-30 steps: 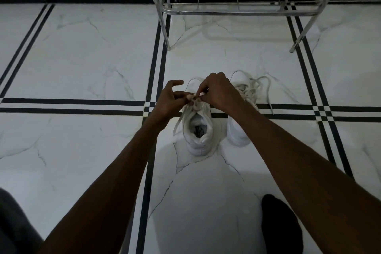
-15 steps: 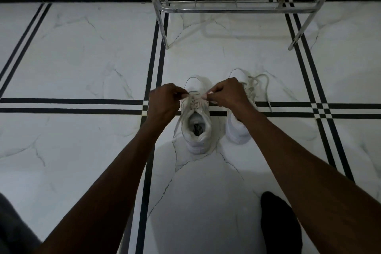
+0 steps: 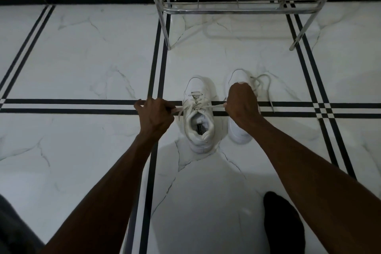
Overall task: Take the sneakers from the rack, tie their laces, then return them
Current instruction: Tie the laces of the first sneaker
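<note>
Between left hand [image 3: 155,114] and right hand [image 3: 241,102], laces [image 3: 214,106] stretch taut.

Two white sneakers stand side by side on the floor, toes pointing toward the rack [image 3: 233,4]. The left sneaker [image 3: 199,117] sits upright, its opening facing up with a dark label inside; its laces [image 3: 198,104] are drawn out taut to either side. The right sneaker [image 3: 240,132] stands just beside it, partly hidden, its loose laces [image 3: 262,83] trailing onto the floor. The metal wire rack stands well beyond them.
</note>
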A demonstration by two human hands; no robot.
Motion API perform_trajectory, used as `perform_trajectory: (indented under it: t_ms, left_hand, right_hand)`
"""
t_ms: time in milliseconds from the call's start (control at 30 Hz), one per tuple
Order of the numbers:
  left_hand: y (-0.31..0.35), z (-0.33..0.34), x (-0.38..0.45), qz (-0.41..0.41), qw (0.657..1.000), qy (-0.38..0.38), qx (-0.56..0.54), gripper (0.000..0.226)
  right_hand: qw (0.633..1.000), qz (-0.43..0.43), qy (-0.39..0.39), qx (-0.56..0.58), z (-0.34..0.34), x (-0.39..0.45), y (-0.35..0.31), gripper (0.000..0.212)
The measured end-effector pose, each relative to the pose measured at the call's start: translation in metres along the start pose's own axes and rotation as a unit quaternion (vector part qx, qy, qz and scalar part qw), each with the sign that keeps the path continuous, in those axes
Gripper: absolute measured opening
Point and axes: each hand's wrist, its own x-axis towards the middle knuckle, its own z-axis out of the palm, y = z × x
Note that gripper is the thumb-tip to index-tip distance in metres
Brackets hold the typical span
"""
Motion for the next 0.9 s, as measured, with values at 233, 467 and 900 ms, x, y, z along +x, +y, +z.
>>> perform_trajectory:
  t_ms: [233, 467, 900]
  left_hand:
    - [0.003, 0.002, 0.002, 0.026, 0.992, -0.067, -0.104, 0.028]
    - [0.013, 0.017, -0.006, 0.06, 0.991, -0.047, -0.11, 0.017]
    - [0.016, 0.032, -0.009, 0.05, 0.998, 0.026, -0.036, 0.026]
  right_hand:
    - [0.993, -0.11, -0.026, 0.043, -0.002, 0.003, -0.008, 0.019]
    - [0.978, -0.159, -0.084, 0.102, 0.011, -0.009, -0.012, 0.019]
    - [0.97, -0.19, -0.108, 0.106, 0.009, -0.013, -0.01, 0.014]
